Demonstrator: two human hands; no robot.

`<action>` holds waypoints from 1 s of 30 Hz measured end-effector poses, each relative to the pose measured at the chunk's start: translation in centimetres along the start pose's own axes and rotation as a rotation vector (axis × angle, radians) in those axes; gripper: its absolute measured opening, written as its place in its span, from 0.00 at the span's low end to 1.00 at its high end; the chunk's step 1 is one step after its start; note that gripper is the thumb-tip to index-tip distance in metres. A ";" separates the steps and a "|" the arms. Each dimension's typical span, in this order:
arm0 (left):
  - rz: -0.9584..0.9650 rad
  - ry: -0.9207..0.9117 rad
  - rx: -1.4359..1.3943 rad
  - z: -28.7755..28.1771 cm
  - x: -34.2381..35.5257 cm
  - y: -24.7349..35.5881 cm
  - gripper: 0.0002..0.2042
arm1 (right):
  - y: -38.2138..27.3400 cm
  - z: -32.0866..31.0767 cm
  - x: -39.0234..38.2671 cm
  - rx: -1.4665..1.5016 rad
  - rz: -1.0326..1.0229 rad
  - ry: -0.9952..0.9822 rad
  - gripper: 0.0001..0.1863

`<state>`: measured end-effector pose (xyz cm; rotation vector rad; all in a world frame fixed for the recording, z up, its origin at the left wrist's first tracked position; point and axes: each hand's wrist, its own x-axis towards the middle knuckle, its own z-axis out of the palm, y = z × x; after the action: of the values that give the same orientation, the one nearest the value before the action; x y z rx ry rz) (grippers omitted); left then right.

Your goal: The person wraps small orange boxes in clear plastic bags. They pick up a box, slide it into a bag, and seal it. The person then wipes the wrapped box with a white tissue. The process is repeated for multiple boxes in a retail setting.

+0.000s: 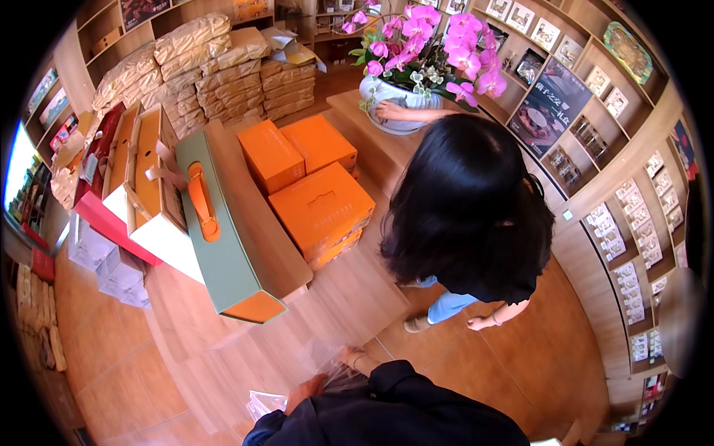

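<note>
Low in the view, my two dark sleeves reach over a pale wooden table [256, 357]. A thin, see-through plastic bag [325, 362] is bunched between my hands. My left hand [303, 391] closes on its near side, partly covered by the plastic and my sleeve. Across from it, my right hand [352, 359] grips the other side with bent fingers. Crinkled clear plastic [265, 404] sticks out beside my left hand. Nearest beyond my hands stands a long green gift box [223, 245] with an orange strap handle.
Orange cartons [322, 208] stand stacked beyond the green box. Paper-wrapped bundles [178, 67] pile up behind. A co-worker [468, 201] leans over at the right, one hand touching a white flowerpot [398, 100] of pink orchids [420, 33]. Shelves [595, 141] curve along the right wall.
</note>
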<state>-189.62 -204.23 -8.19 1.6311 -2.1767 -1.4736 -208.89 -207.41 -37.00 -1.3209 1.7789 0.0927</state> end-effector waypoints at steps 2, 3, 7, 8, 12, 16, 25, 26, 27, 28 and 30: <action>-0.017 -0.010 0.016 -0.2 0.7 0.1 0.14 | 0.6 1.0 0.4 -0.019 0.022 -0.006 0.27; -0.044 -0.002 0.026 -0.3 1.0 0.1 0.14 | -0.8 -0.5 -0.3 -0.049 0.040 -0.068 0.27; -0.108 0.035 0.036 -0.2 1.5 0.8 0.14 | -4.6 -5.2 -3.3 -0.080 0.026 0.014 0.28; -0.096 0.039 0.042 -0.3 1.7 1.3 0.14 | -3.6 -4.1 -2.8 -0.027 0.002 0.079 0.29; -0.107 0.051 -0.016 -0.5 2.5 2.2 0.13 | -0.8 -1.6 0.6 0.038 -0.005 0.208 0.35; -0.119 0.034 -0.014 -0.2 2.8 2.0 0.13 | -1.2 -2.1 1.3 -0.031 -0.032 0.098 0.34; -0.087 0.146 0.043 0.2 2.6 2.1 0.13 | -1.0 -3.8 1.9 0.093 -0.117 -0.244 0.33; -0.083 0.158 0.045 0.1 2.8 2.2 0.13 | -1.0 -3.3 2.5 0.090 -0.075 -0.199 0.33; -0.076 0.169 0.054 0.1 2.8 2.3 0.13 | -1.0 -2.8 3.0 0.087 -0.033 -0.154 0.33; -0.088 0.173 0.022 0.0 2.9 2.3 0.13 | -1.3 -2.7 3.4 0.083 0.007 -0.110 0.33; -0.110 0.178 -0.040 -0.3 3.0 2.4 0.14 | -1.5 -2.6 3.9 0.078 0.049 -0.047 0.34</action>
<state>-192.52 -206.73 -7.77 1.8180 -1.9812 -1.3299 -209.37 -212.23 -37.47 -1.2110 1.7580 0.0801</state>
